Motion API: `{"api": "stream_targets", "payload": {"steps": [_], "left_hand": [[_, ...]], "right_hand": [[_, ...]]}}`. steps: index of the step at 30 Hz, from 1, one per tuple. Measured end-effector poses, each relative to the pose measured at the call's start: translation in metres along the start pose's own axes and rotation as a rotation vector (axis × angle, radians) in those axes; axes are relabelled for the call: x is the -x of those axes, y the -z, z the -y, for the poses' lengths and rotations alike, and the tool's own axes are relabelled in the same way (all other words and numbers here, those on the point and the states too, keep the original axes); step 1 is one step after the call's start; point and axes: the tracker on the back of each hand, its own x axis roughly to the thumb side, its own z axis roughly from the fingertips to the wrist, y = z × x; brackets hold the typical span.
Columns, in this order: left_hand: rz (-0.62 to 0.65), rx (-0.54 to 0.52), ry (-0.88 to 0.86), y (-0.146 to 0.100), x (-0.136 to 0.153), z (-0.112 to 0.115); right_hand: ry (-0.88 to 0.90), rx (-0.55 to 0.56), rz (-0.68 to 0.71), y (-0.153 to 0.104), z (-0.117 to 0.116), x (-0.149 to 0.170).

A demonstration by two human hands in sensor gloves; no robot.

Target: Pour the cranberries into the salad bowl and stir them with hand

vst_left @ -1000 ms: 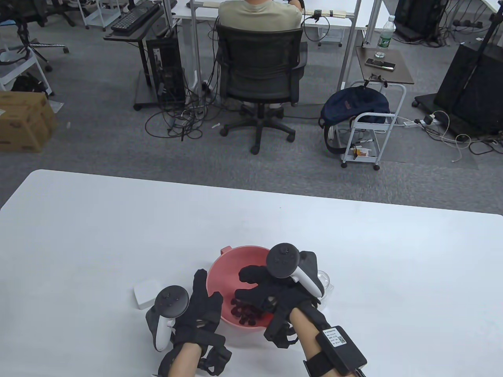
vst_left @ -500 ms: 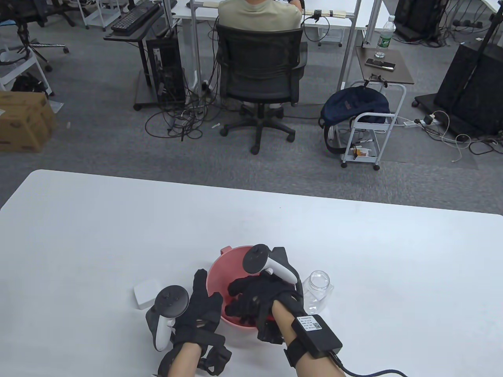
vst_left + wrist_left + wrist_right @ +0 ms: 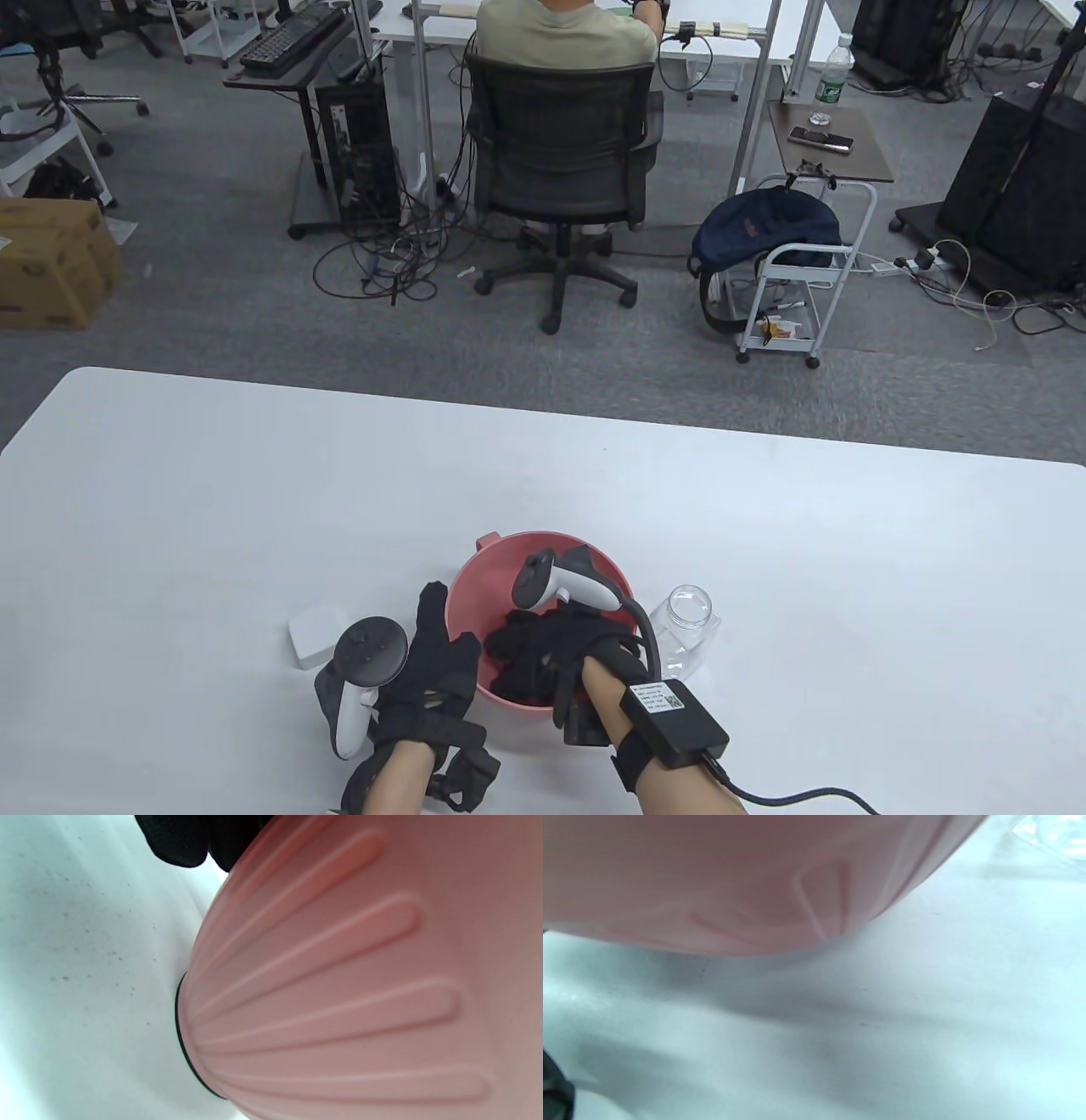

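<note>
The salad bowl (image 3: 543, 556) is a pink plastic bowl with a small spout-like lip at its far left rim. It stands upright on the white bench (image 3: 254, 509), near the front edge. Seen close in the left wrist view, its outer wall (image 3: 339, 984) carries raised, radiating ribs, and a thin dark ring runs round its base where it meets the bench. The cranberries cannot be seen: the inside of the bowl is mostly covered. Just right of the bowl stands a clear jar (image 3: 685, 624), upright, its mouth open and lidless.
</note>
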Motion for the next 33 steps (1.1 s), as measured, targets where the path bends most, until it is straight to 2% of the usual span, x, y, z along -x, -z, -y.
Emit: {"api": "stream_targets", "payload": {"steps": [12, 33], "left_hand": [[0.000, 0.003, -0.005, -0.0004, 0.0000, -0.0001], [-0.001, 0.002, -0.004, -0.0006, 0.0002, -0.0006]], "right_hand": [[-0.067, -0.043, -0.076, 0.0026, -0.0029, -0.0026], [0.042, -0.012, -0.043, 0.0024, 0.0017, 0.0032]]}}
